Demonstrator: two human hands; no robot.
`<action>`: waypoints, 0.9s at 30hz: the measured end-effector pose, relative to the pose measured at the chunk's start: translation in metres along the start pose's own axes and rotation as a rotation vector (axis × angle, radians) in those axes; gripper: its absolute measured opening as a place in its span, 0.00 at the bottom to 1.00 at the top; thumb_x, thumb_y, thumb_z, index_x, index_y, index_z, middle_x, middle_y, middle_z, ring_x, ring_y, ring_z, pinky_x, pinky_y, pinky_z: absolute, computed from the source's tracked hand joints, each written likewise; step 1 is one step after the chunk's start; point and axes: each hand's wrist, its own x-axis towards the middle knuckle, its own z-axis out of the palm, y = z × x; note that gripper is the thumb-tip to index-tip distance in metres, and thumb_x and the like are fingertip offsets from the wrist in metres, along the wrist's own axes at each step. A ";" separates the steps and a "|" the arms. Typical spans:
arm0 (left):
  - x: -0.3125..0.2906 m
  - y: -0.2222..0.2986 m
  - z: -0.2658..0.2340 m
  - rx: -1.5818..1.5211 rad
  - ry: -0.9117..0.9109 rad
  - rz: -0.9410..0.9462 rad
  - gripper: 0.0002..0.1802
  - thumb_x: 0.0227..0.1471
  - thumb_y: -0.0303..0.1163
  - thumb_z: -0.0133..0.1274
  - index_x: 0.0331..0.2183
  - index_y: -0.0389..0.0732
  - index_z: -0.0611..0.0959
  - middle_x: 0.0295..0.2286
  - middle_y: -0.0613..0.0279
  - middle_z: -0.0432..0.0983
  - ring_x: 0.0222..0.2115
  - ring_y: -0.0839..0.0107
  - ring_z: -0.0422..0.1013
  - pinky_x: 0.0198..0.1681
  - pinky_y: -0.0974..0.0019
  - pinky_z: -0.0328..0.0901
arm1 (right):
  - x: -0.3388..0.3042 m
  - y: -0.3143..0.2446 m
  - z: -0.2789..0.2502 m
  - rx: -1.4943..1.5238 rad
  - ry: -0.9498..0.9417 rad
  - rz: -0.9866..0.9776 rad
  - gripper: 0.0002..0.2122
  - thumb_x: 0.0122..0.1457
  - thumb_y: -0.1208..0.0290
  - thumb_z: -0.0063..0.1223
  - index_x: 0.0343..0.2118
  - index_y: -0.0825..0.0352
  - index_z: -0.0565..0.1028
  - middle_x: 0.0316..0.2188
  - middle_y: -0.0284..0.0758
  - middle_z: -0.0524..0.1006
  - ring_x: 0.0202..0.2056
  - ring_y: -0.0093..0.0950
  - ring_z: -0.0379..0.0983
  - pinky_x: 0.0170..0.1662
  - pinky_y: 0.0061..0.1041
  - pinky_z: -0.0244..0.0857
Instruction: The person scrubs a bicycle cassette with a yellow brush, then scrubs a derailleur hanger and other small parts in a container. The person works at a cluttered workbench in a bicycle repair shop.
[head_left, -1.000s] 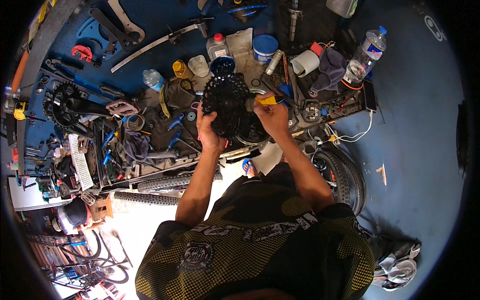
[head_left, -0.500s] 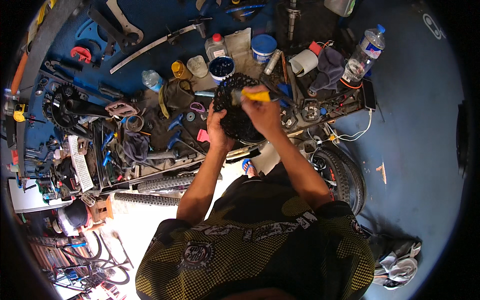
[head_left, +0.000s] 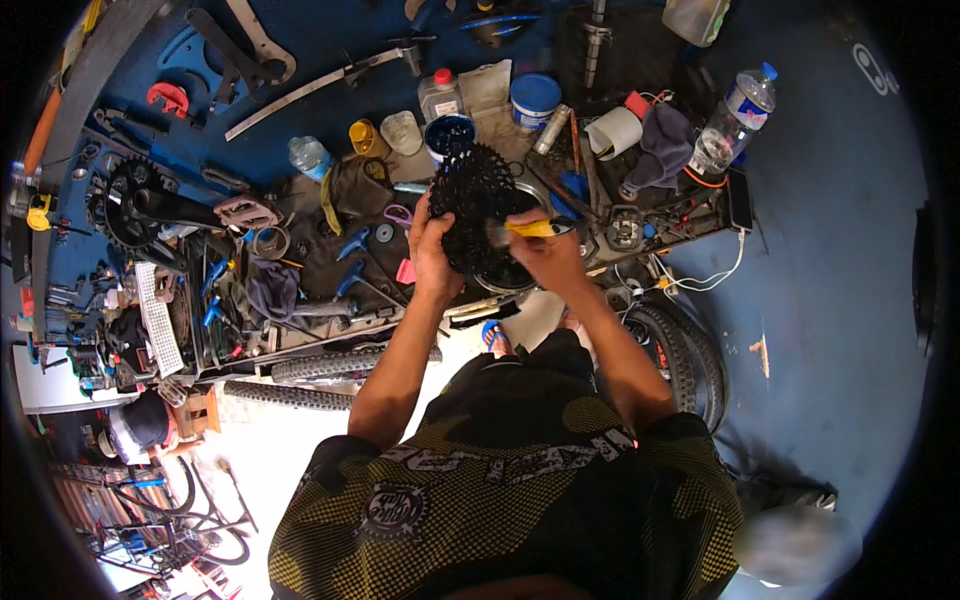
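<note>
Now left hand (head_left: pixel 432 252) grips the black cassette (head_left: pixel 478 205) from its left side, raised over the cluttered bench (head_left: pixel 330 270) middle; right hand (head_left: pixel 545 255) pinches a yellow brush (head_left: pixel 528 229) against the cassette, near the blue tub (head_left: pixel 449 134).

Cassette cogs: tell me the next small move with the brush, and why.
Probably draw the yellow-handled brush across the cogs of the black cassette: the left hand steadies the cassette upright, and the right hand has the brush tip at its face.
</note>
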 end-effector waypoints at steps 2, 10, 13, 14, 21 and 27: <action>0.001 0.007 -0.004 0.025 -0.036 -0.023 0.31 0.54 0.26 0.51 0.60 0.40 0.76 0.50 0.57 0.79 0.47 0.63 0.77 0.55 0.58 0.72 | 0.005 0.001 -0.026 -0.217 -0.055 -0.087 0.18 0.56 0.84 0.66 0.49 0.65 0.80 0.45 0.35 0.83 0.42 0.23 0.81 0.43 0.24 0.76; 0.005 -0.005 0.006 0.115 -0.051 -0.085 0.32 0.53 0.21 0.51 0.62 0.40 0.76 0.51 0.58 0.79 0.49 0.66 0.76 0.55 0.62 0.71 | 0.039 -0.044 -0.043 -0.974 -0.431 -0.757 0.21 0.47 0.75 0.65 0.47 0.52 0.81 0.55 0.35 0.79 0.55 0.37 0.75 0.52 0.34 0.75; 0.006 -0.008 0.004 0.228 -0.094 -0.013 0.33 0.52 0.21 0.52 0.62 0.39 0.76 0.51 0.58 0.79 0.50 0.68 0.74 0.56 0.64 0.68 | 0.039 -0.040 -0.038 -0.987 -0.426 -0.618 0.19 0.50 0.72 0.64 0.47 0.50 0.81 0.52 0.35 0.80 0.52 0.39 0.77 0.50 0.34 0.76; 0.006 -0.013 -0.002 0.277 -0.134 0.028 0.34 0.52 0.21 0.52 0.62 0.39 0.76 0.51 0.58 0.79 0.50 0.68 0.74 0.57 0.65 0.67 | 0.038 -0.039 -0.033 -0.916 -0.424 -0.490 0.18 0.52 0.73 0.63 0.47 0.51 0.81 0.50 0.35 0.81 0.49 0.40 0.78 0.47 0.34 0.76; 0.004 -0.021 -0.008 0.401 -0.201 0.124 0.36 0.49 0.21 0.53 0.62 0.36 0.75 0.55 0.58 0.77 0.54 0.68 0.72 0.60 0.64 0.64 | 0.051 -0.004 -0.017 0.224 -0.080 0.526 0.11 0.64 0.71 0.64 0.48 0.64 0.79 0.31 0.33 0.83 0.29 0.24 0.81 0.36 0.24 0.77; 0.009 -0.027 -0.007 0.278 -0.218 0.225 0.37 0.49 0.21 0.51 0.63 0.35 0.74 0.56 0.56 0.76 0.56 0.67 0.71 0.63 0.62 0.63 | 0.024 0.020 -0.003 1.156 0.321 0.870 0.09 0.67 0.71 0.60 0.48 0.64 0.78 0.38 0.36 0.82 0.40 0.29 0.82 0.44 0.27 0.82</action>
